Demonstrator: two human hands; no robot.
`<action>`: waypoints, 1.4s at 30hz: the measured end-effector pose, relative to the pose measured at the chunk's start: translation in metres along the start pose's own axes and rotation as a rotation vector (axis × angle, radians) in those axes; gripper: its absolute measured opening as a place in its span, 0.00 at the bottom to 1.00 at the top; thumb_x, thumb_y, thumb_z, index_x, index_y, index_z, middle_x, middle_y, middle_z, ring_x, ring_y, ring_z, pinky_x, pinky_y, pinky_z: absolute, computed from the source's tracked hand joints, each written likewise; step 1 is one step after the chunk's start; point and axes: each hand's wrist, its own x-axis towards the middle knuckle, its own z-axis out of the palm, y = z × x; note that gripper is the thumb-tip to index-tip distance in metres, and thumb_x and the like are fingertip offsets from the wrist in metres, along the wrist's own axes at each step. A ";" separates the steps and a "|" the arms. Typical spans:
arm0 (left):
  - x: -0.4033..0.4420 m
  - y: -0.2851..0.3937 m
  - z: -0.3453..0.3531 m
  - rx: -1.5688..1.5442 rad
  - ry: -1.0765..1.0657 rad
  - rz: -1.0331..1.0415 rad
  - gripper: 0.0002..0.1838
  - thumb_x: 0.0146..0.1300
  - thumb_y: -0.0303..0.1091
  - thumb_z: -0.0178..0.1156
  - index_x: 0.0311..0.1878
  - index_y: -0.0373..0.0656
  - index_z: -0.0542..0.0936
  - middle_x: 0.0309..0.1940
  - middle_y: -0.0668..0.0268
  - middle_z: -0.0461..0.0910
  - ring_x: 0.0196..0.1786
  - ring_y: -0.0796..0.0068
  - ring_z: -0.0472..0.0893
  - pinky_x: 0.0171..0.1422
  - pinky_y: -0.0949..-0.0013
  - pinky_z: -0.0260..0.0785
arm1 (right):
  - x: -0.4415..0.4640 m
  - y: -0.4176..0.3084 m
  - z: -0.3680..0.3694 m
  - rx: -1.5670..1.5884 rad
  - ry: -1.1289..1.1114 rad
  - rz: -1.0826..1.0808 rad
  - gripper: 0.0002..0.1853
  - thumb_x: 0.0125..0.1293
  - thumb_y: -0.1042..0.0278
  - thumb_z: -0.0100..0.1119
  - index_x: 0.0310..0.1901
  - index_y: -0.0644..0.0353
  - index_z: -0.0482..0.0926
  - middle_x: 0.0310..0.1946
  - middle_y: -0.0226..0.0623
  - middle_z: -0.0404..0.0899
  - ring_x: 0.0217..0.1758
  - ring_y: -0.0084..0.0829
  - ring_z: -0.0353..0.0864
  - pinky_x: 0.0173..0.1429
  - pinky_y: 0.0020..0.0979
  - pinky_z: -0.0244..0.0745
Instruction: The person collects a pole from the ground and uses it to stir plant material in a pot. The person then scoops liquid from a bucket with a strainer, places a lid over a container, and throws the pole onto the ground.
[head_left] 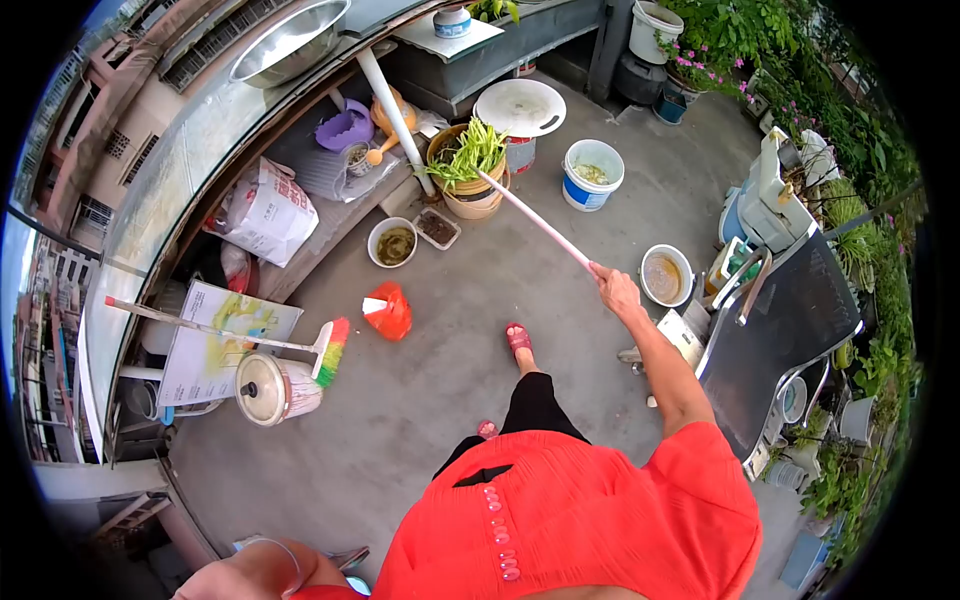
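Observation:
My right hand [617,289] is closed around the near end of a long pink pole [540,222], with the arm stretched forward. The pole's far end reaches the leafy greens [470,152] heaped in a brown pot [476,205]; whether it touches them or lies in front of them I cannot tell. At the bottom left edge my left arm [255,572] shows, with a thin band around it. The fingers of that hand cannot be made out. A white bucket with a blue band [578,192] stands right of the greens.
An orange-red bag [388,311] lies on the concrete floor. Left are a lidded bin [290,392] and a multicoloured broom [331,352]. A bowl [392,228] sits near the pot. A basin [688,276] and dark lounge chair [785,345] stand right.

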 end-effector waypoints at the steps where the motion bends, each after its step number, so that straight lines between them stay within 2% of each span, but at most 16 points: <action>1: -0.026 0.005 -0.029 -0.018 -0.418 -0.268 0.11 0.62 0.40 0.45 0.38 0.43 0.70 0.25 0.68 0.66 0.22 0.78 0.60 0.25 0.74 0.51 | 0.027 -0.011 -0.014 -0.061 -0.015 -0.033 0.18 0.61 0.62 0.45 0.53 0.35 0.71 0.36 0.48 0.77 0.41 0.46 0.76 0.45 0.43 0.71; 2: -0.053 0.009 -0.058 0.072 -0.860 -0.495 0.11 0.63 0.33 0.41 0.44 0.37 0.67 0.33 0.59 0.65 0.31 0.70 0.61 0.35 0.67 0.54 | 0.060 -0.021 -0.025 -0.117 -0.016 -0.067 0.18 0.61 0.62 0.45 0.53 0.35 0.71 0.35 0.47 0.78 0.40 0.46 0.77 0.44 0.43 0.71; 3: -0.081 0.006 -0.065 0.172 -1.127 -0.556 0.12 0.59 0.26 0.44 0.47 0.37 0.65 0.32 0.59 0.66 0.32 0.69 0.62 0.35 0.66 0.56 | 0.098 -0.020 -0.025 -0.216 0.035 -0.151 0.17 0.62 0.62 0.44 0.53 0.35 0.71 0.33 0.47 0.78 0.35 0.45 0.78 0.39 0.43 0.73; 4: -0.108 0.003 -0.070 0.310 -1.325 -0.660 0.12 0.56 0.20 0.46 0.45 0.37 0.67 0.29 0.61 0.68 0.30 0.71 0.64 0.33 0.69 0.58 | 0.123 -0.034 -0.033 -0.252 0.023 -0.171 0.17 0.62 0.62 0.44 0.52 0.36 0.72 0.32 0.46 0.78 0.34 0.45 0.79 0.38 0.43 0.73; 6: -0.161 0.003 -0.085 0.483 -1.403 -0.902 0.10 0.55 0.20 0.50 0.42 0.35 0.70 0.27 0.63 0.68 0.26 0.74 0.66 0.30 0.73 0.59 | 0.162 -0.059 -0.064 -0.365 -0.011 -0.216 0.17 0.62 0.63 0.43 0.52 0.37 0.72 0.31 0.46 0.78 0.33 0.44 0.79 0.37 0.43 0.73; 9: -0.216 -0.002 -0.083 0.687 -1.379 -1.123 0.08 0.55 0.20 0.52 0.39 0.33 0.72 0.25 0.65 0.68 0.23 0.76 0.66 0.27 0.76 0.59 | 0.223 -0.091 -0.092 -0.498 -0.032 -0.353 0.17 0.62 0.64 0.43 0.51 0.38 0.73 0.29 0.46 0.78 0.32 0.44 0.79 0.36 0.42 0.73; 12: -0.255 -0.015 -0.080 0.674 -1.504 -1.117 0.11 0.51 0.19 0.53 0.41 0.34 0.71 0.25 0.62 0.70 0.21 0.72 0.69 0.24 0.72 0.61 | 0.260 -0.125 -0.115 -0.572 -0.114 -0.399 0.16 0.61 0.64 0.45 0.50 0.40 0.74 0.30 0.47 0.78 0.34 0.45 0.79 0.38 0.42 0.73; 16: -0.299 -0.037 -0.077 0.630 -1.575 -1.190 0.10 0.51 0.19 0.54 0.39 0.34 0.72 0.24 0.60 0.70 0.21 0.70 0.70 0.25 0.71 0.63 | 0.288 -0.148 -0.152 -0.600 -0.192 -0.434 0.16 0.60 0.63 0.47 0.49 0.41 0.75 0.30 0.47 0.78 0.34 0.46 0.78 0.39 0.42 0.73; 20: -0.333 -0.064 -0.073 0.660 -1.541 -1.288 0.08 0.53 0.21 0.53 0.38 0.35 0.72 0.24 0.60 0.72 0.21 0.70 0.72 0.26 0.71 0.65 | 0.284 -0.188 -0.180 -0.738 -0.260 -0.347 0.17 0.58 0.66 0.47 0.49 0.42 0.75 0.34 0.45 0.79 0.37 0.43 0.79 0.42 0.40 0.73; 29: -0.375 -0.109 -0.094 0.684 -1.495 -1.473 0.06 0.55 0.22 0.53 0.38 0.34 0.72 0.27 0.60 0.74 0.23 0.71 0.73 0.27 0.71 0.66 | 0.276 -0.227 -0.218 -0.714 -0.376 -0.275 0.19 0.57 0.69 0.47 0.51 0.43 0.74 0.31 0.46 0.78 0.36 0.44 0.78 0.43 0.40 0.73; 32: -0.386 -0.114 -0.098 0.694 -1.485 -1.496 0.06 0.55 0.22 0.53 0.38 0.35 0.72 0.26 0.60 0.74 0.23 0.71 0.73 0.27 0.71 0.66 | 0.271 -0.241 -0.228 -0.713 -0.375 -0.253 0.18 0.58 0.67 0.47 0.51 0.43 0.74 0.28 0.50 0.77 0.34 0.47 0.77 0.42 0.41 0.71; 35: -0.395 -0.114 -0.099 0.701 -1.478 -1.540 0.06 0.55 0.23 0.53 0.38 0.35 0.73 0.25 0.60 0.74 0.23 0.71 0.73 0.27 0.71 0.66 | 0.276 -0.242 -0.230 -0.756 -0.391 -0.260 0.20 0.57 0.69 0.47 0.52 0.43 0.73 0.32 0.47 0.78 0.37 0.45 0.78 0.46 0.40 0.71; 42: -0.399 -0.104 -0.092 0.785 -1.478 -1.571 0.06 0.56 0.23 0.53 0.37 0.35 0.73 0.24 0.60 0.74 0.23 0.71 0.74 0.27 0.72 0.66 | 0.316 -0.261 -0.245 -0.781 -0.516 -0.250 0.19 0.58 0.68 0.47 0.51 0.43 0.74 0.36 0.47 0.77 0.41 0.44 0.76 0.49 0.40 0.70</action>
